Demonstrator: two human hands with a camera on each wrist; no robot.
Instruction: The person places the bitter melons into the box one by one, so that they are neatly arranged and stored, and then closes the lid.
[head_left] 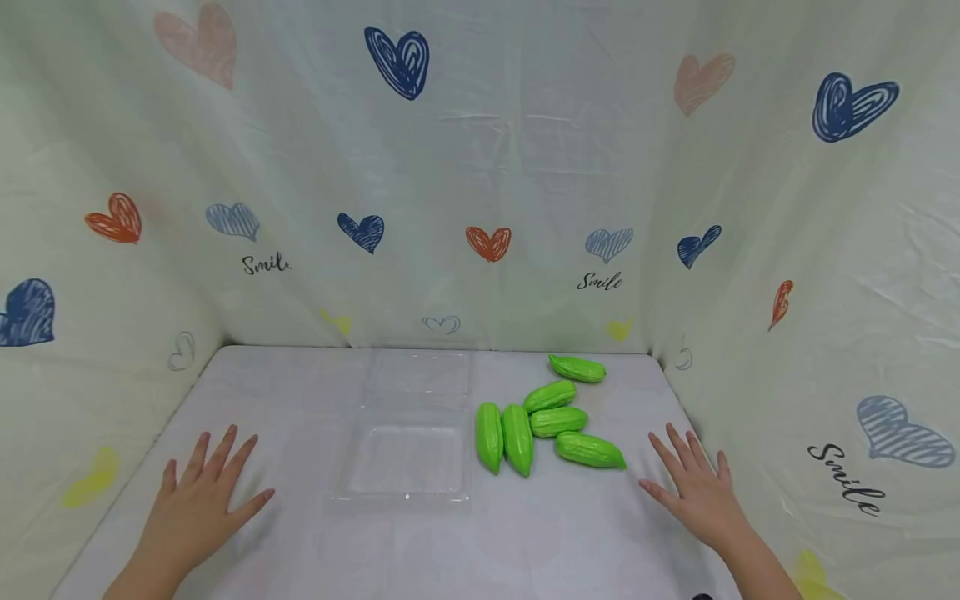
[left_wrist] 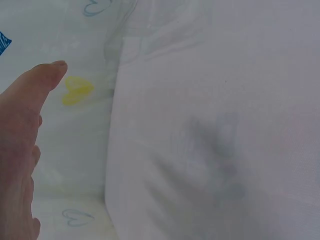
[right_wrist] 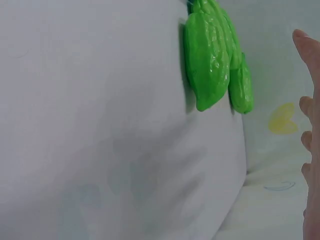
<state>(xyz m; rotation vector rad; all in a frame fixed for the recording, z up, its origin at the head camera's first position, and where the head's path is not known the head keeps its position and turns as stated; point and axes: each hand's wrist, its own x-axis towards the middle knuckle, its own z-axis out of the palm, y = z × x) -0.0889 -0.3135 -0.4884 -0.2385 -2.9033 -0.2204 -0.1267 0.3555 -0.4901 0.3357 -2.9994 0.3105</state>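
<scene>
My left hand (head_left: 197, 508) is held over the left side of the table with its fingers spread, holding nothing. On the right side, my right hand (head_left: 699, 492) hovers with fingers straight and apart, also holding nothing. Several bright green bitter gourds (head_left: 558, 421) lie between the hands, right of the middle. Nearest my right hand is one bitter gourd (head_left: 590, 451) with its tip pointing toward it; the right wrist view shows this bitter gourd (right_wrist: 207, 62) in front of others. A clear plastic box (head_left: 408, 498) stands left of the gourds, its hinged lid (head_left: 420, 357) folded back.
The white table (head_left: 300, 550) has curtains (head_left: 480, 167) printed with hearts at its back and both sides. A small dark round thing (head_left: 702, 597) shows at the bottom edge of the head view, near my right forearm.
</scene>
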